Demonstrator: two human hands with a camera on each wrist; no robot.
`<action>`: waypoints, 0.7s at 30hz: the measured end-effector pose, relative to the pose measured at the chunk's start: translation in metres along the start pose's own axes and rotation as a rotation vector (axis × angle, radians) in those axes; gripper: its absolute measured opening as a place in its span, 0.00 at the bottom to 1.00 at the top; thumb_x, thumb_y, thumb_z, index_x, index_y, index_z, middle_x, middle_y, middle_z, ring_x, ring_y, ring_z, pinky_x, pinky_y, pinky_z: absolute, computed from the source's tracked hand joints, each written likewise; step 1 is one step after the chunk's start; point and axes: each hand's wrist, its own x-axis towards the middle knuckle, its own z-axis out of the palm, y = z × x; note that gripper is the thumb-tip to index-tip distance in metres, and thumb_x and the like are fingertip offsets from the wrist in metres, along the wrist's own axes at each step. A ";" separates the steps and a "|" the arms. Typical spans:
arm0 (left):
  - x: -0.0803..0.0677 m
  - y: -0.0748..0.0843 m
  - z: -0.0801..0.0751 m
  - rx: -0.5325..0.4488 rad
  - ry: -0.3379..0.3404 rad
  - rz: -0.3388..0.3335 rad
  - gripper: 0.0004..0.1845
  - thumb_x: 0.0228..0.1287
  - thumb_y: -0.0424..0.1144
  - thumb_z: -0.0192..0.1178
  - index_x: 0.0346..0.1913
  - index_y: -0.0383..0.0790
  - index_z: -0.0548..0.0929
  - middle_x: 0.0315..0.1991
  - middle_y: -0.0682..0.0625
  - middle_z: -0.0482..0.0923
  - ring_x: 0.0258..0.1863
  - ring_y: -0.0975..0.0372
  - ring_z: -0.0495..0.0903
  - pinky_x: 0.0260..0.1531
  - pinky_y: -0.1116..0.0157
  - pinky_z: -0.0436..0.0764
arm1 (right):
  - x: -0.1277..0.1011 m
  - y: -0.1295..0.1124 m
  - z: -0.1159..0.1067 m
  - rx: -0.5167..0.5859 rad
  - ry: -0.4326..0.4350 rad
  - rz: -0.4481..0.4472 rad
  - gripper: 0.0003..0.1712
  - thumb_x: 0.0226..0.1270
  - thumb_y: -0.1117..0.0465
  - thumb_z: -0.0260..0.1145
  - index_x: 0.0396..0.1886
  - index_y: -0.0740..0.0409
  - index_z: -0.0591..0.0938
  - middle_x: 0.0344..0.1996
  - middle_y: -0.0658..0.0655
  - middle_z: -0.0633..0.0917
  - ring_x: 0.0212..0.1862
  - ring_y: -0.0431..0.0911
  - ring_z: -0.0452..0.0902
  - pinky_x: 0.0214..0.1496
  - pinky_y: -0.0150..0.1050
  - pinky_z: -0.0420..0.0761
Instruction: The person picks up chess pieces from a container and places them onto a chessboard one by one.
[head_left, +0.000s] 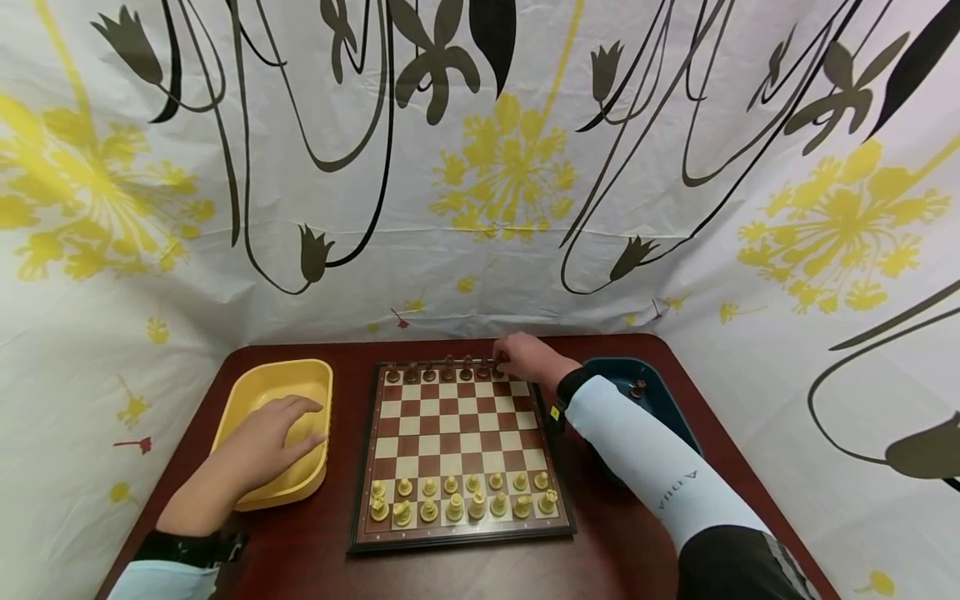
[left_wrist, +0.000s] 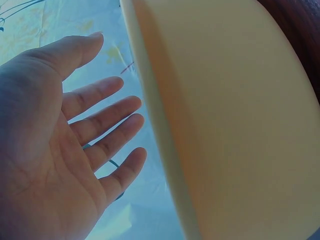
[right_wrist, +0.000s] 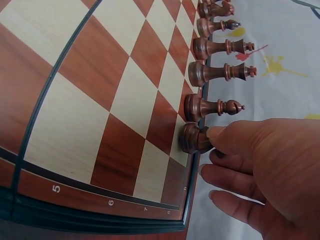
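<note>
While my right hand (right_wrist: 267, 170) is pinching a dark chess piece (right_wrist: 191, 138) near its top, my thumb and fingers are hiding its head, so I cannot tell which piece I am holding. It is standing directly under the pinch, long axis upright, its base seemingly touching a pale square of the board (head_left: 461, 425); that upright line from fingertips to square is what I am judging to matter most. Just to the left of the grip a dark bishop (right_wrist: 210, 107) is standing, close enough to be calling for care, the rest of the dark row running on past it; just to the right, the brown corner square (right_wrist: 172, 182) is meeting the board's edge. Well to the left of the grip, my left hand (head_left: 258, 442) is hovering above a yellow tray (head_left: 273, 379), fingers spread and softly bent, holding nothing. Nearer my body than the grip, pale pieces (head_left: 454, 508) are standing in two rows. To the right of the grip, beyond my wrist, a dark blue tray (head_left: 663, 404) is holding another dark piece (head_left: 637, 389). Under everything a red-brown table (head_left: 300, 554) is shining, and beyond the grip a flower-printed cloth (head_left: 495, 283) is hanging like a wall.
</note>
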 end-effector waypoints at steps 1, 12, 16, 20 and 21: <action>0.000 0.000 0.000 0.001 -0.001 -0.002 0.24 0.75 0.47 0.75 0.65 0.35 0.86 0.64 0.37 0.85 0.66 0.36 0.81 0.64 0.35 0.79 | 0.000 0.000 0.000 -0.004 -0.001 0.001 0.04 0.81 0.64 0.72 0.49 0.56 0.90 0.40 0.51 0.88 0.38 0.43 0.82 0.42 0.44 0.85; -0.001 0.001 -0.001 -0.002 0.007 0.001 0.24 0.75 0.45 0.75 0.65 0.35 0.86 0.63 0.37 0.85 0.65 0.37 0.81 0.63 0.35 0.80 | -0.002 0.002 0.002 0.021 -0.004 -0.002 0.04 0.82 0.64 0.70 0.49 0.56 0.90 0.40 0.50 0.87 0.37 0.42 0.82 0.41 0.43 0.84; -0.001 0.002 -0.001 0.002 0.008 0.003 0.24 0.75 0.45 0.75 0.64 0.34 0.86 0.63 0.37 0.85 0.65 0.37 0.81 0.63 0.35 0.80 | -0.002 0.000 0.002 0.035 -0.004 0.009 0.04 0.82 0.64 0.70 0.50 0.56 0.89 0.40 0.51 0.87 0.37 0.43 0.82 0.41 0.44 0.84; 0.000 0.002 -0.001 0.000 0.005 0.003 0.24 0.75 0.45 0.75 0.64 0.34 0.86 0.63 0.37 0.85 0.65 0.37 0.81 0.64 0.35 0.80 | -0.004 0.002 0.002 0.054 -0.001 0.032 0.10 0.82 0.62 0.72 0.57 0.56 0.87 0.45 0.53 0.88 0.41 0.45 0.83 0.45 0.46 0.85; 0.000 0.002 -0.001 0.000 0.004 0.003 0.24 0.75 0.45 0.75 0.64 0.34 0.86 0.63 0.37 0.85 0.66 0.37 0.81 0.64 0.35 0.80 | -0.005 0.004 0.002 0.059 0.000 0.036 0.13 0.81 0.61 0.72 0.60 0.57 0.86 0.46 0.53 0.88 0.43 0.45 0.84 0.46 0.46 0.85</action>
